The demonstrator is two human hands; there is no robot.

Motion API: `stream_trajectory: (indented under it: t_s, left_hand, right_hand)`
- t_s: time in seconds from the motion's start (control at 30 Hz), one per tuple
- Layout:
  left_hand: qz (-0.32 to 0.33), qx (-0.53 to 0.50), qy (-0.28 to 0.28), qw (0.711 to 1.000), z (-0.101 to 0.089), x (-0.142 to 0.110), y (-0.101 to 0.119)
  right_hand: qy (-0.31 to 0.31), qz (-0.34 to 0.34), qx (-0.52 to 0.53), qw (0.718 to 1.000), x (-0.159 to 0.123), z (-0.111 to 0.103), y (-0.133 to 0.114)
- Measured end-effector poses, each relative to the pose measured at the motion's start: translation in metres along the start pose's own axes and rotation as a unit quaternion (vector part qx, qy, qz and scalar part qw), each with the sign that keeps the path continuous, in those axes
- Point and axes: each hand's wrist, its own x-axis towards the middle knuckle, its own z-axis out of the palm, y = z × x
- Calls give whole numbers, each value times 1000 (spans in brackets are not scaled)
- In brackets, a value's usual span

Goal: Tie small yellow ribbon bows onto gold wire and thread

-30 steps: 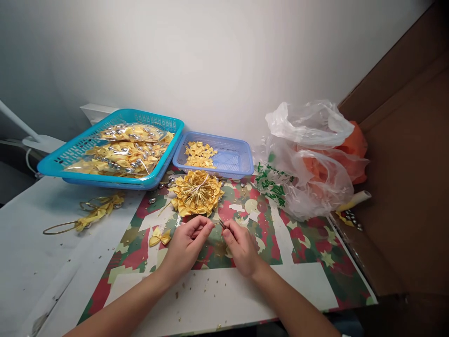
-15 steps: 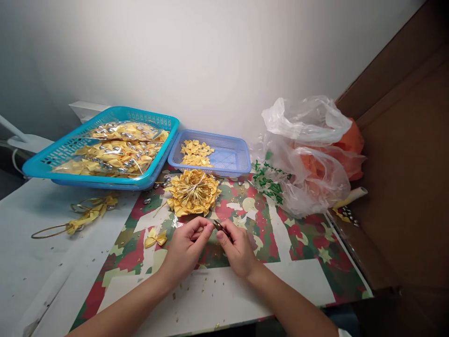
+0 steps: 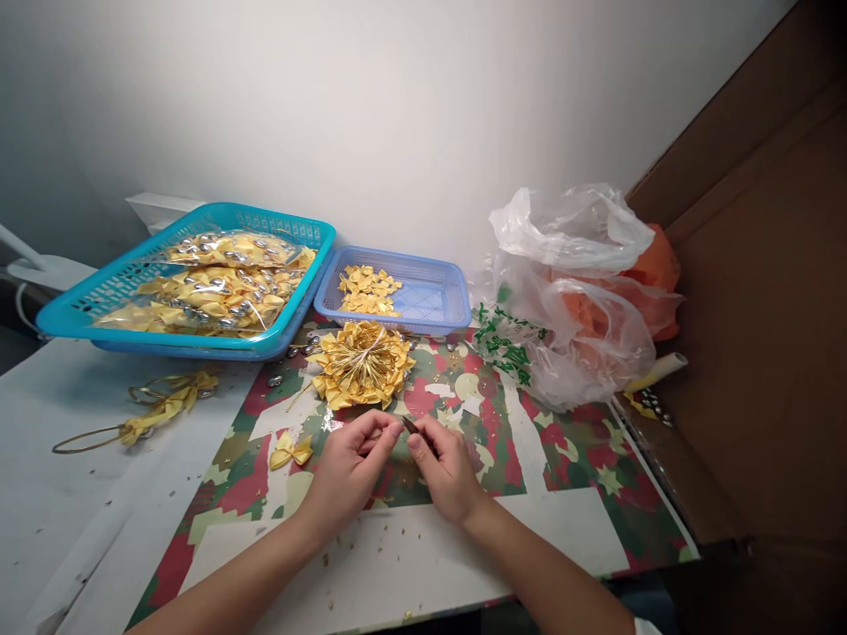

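Observation:
Both my hands are close together over the patterned sheet at the front of the table. My left hand (image 3: 354, 463) is closed, thumb against forefinger; whatever it pinches is too small and hidden to name. My right hand (image 3: 446, 467) is wrapped round a small dark pointed tool (image 3: 409, 426), its tip toward the left fingertips and most of it covered by the palm. Just beyond the hands lies a round bundle of yellow ribbon bows (image 3: 362, 363) with gold stems gathered at the centre. A single yellow bow (image 3: 290, 450) rests left of my left hand.
A turquoise basket (image 3: 274, 335) of bagged bows stands at back left, beside a blue basket (image 3: 433, 324) with loose bows. Plastic bags (image 3: 582, 326) are piled at right near a brown cardboard panel (image 3: 760, 309). Yellow bows on gold wire (image 3: 159, 414) lie at left; gold scraps are scattered about.
The whole view has shifted slightly left. Both hands keep nearly the same pose, and the dark tool's tip is angled a little differently between them.

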Motion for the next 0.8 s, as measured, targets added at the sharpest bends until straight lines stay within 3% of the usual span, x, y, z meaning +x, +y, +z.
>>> stream_trajectory:
  t_s: [0.17,0.37,0.57,0.8]
  left_hand:
    - [-14,-52,3,999,0,0,0]
    - [-39,-203,9,978,1,6,8]
    - [-35,-317,38,947,-3,10,14]
    - [-49,-317,31,947,-3,9,11]
  right_hand:
    - [22,6,2,1000,0,-1,4]
    - [45,63,132,988,0,-3,7]
    - [-37,69,154,985,-1,-5,3]
    - [-54,22,120,991,-3,4,5]
